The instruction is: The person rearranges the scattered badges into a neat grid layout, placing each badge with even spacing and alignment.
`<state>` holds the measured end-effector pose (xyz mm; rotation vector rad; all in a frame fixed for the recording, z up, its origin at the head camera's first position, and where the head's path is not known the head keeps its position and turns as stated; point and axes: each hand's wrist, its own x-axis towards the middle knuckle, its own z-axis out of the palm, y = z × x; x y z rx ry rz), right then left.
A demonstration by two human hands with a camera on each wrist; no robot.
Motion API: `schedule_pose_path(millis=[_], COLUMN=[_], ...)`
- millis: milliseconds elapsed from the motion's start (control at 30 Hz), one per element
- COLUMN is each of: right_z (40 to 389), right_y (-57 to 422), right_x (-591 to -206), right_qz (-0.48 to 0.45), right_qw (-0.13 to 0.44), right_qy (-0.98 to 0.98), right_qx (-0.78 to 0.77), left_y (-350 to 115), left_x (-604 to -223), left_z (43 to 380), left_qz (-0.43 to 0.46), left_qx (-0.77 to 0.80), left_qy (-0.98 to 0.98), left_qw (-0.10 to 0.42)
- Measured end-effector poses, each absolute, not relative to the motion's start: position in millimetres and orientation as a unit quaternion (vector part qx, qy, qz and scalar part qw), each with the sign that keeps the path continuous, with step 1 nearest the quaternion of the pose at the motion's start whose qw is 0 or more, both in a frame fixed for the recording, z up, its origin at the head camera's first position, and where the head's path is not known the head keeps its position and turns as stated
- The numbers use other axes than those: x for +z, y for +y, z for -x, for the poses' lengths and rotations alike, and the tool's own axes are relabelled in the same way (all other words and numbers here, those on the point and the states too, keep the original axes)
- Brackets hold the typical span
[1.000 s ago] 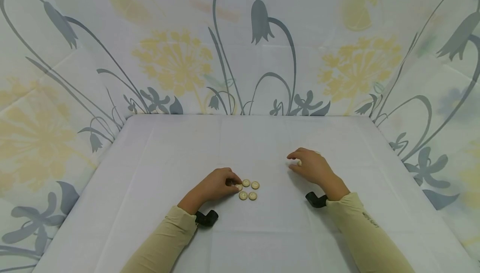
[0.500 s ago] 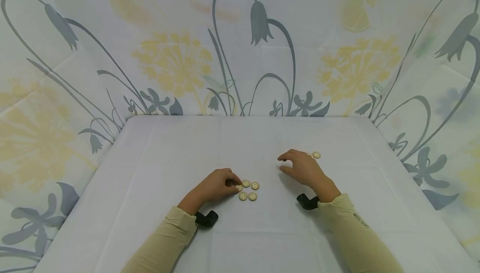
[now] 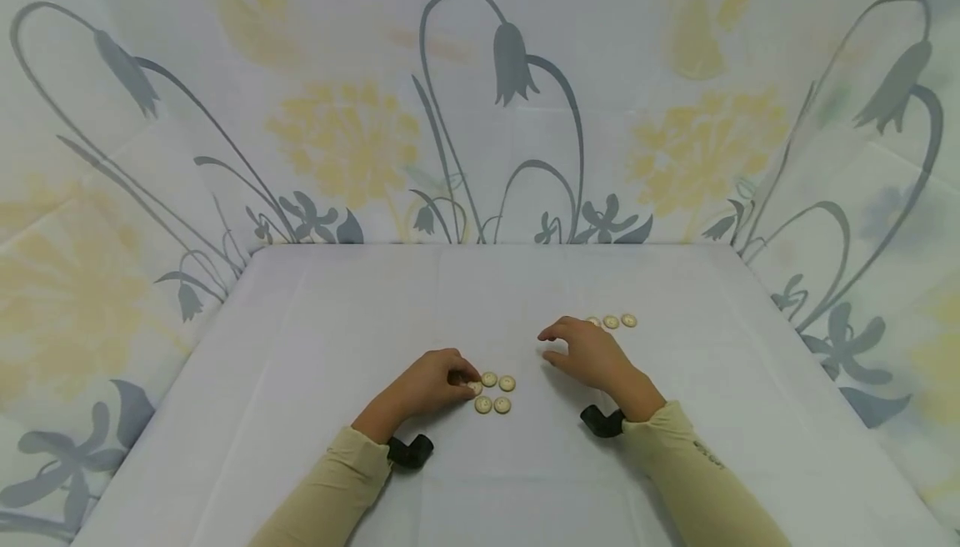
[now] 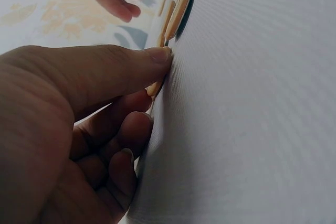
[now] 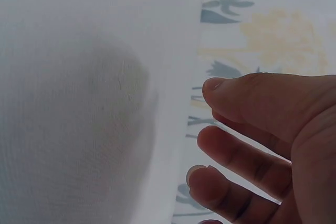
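My left hand pinches a round cream button between thumb and fingers, down on the white cloth. Four holes or marks on it are too small to tell. Close beside it several like buttons lie flat in a small cluster. In the left wrist view the thumb covers part of the pinched button. Over the cloth to the right hovers my right hand, thumb and fingers apart with nothing between them. Behind it a row of buttons lies on the cloth, one partly hidden by the hand.
White cloth covers the table. Flower-printed fabric stands along its back and both sides. A black wrist-worn piece sits at the left cuff, another at the right.
My right hand has moved left and slightly nearer, uncovering the row of buttons behind it. The left hand stays at its button. The head view has shifted a little.
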<state>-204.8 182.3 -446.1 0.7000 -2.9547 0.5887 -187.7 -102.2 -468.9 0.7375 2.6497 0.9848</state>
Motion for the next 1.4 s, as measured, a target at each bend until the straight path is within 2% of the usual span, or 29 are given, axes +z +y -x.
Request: schedule_pose_path(millis=[500, 1100, 1400], right_z=[199, 182, 185], right_y=[164, 145, 145], right_x=[-446, -458, -460], right_qz=[-0.255, -0.337, -0.354], right_qw=[0.018, -0.016, -0.033], right_qy=[-0.948, -0.923, -0.918], right_qx=[0.189, 0.182, 0.173], left_y=[-104, -105, -103], left_x=[-465, -474, -471], left_z=[188, 185, 190], left_qz=[-0.256, -0.258, -0.264], left_qx=[0.341, 0.346, 0.339], left_qy=[0.898, 0.894, 0.897], left_qw=[0.104, 0.119, 0.109])
